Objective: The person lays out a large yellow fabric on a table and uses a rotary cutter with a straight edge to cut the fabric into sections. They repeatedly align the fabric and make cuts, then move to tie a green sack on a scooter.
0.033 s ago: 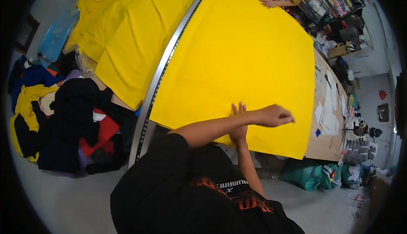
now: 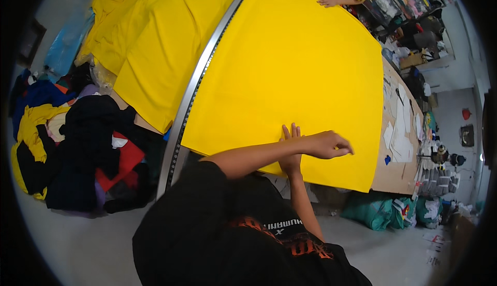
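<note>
A large sheet of yellow fabric (image 2: pixel 290 63) lies smooth over the table in front of me. My left arm reaches across my right wrist, and my left hand (image 2: pixel 327 145) is above the fabric near its front edge. Its fingers are curled in, with nothing seen in them; the palm side is hidden. Under that forearm, my right hand (image 2: pixel 290 154) rests on the fabric with its fingers stretched out. Part of it is covered by the left arm. A long metal rail (image 2: pixel 192 86) runs along the left edge of the smooth sheet, away from me.
Left of the rail is more rumpled yellow fabric (image 2: pixel 140 53). A heap of dark, red and yellow cloth (image 2: pixel 93 130) lies on the floor. Another person's hand (image 2: pixel 326 1) touches the far edge. Paper pieces (image 2: pixel 401 130) lie at the right; green sacks (image 2: pixel 367 211) stand below.
My left hand has shifted slightly left and nearer to me, its fingers bent a little more. The right hand stays on the fabric. The rail and the sheet look the same.
</note>
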Available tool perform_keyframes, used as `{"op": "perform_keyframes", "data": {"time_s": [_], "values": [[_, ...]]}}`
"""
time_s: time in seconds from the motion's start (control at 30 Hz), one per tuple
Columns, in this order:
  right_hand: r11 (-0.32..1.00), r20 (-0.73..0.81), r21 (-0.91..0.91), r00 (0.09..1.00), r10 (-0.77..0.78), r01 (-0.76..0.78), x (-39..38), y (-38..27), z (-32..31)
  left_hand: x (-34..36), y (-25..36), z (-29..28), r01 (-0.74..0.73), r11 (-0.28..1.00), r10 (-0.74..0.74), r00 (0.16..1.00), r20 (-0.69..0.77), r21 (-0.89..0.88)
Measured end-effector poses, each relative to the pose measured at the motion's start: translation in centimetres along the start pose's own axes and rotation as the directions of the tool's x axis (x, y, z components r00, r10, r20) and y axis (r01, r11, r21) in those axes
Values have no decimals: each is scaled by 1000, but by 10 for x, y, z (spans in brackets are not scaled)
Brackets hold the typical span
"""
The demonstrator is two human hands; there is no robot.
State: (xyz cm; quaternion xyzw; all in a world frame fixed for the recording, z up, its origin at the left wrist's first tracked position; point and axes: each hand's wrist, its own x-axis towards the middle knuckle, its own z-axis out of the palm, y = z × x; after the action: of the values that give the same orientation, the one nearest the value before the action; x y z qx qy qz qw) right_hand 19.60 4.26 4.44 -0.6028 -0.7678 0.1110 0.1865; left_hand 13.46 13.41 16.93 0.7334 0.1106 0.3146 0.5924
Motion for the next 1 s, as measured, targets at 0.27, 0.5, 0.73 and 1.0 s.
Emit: {"op": "perform_keyframes", "data": {"time_s": [0.27, 0.5, 0.73, 1.0], "values": [[976, -117, -9, 969, 217, -219, 4, -8, -4, -197, -14, -102, 285, 958, -190, 725, -663, 37], [997, -47, 37, 996, 75, -73, 48, -59, 35, -443, -6, -33, 817, 565, -20, -130, -991, -118], [965, 92, 44, 961, -260, 257, 75, -160, 83, -486, 20, 13, 845, 327, -309, -327, -893, -423], [933, 244, -70, 913, -327, 353, 77, -215, 102, -491, 45, 4, 771, 357, -360, -407, -840, -527]]}}
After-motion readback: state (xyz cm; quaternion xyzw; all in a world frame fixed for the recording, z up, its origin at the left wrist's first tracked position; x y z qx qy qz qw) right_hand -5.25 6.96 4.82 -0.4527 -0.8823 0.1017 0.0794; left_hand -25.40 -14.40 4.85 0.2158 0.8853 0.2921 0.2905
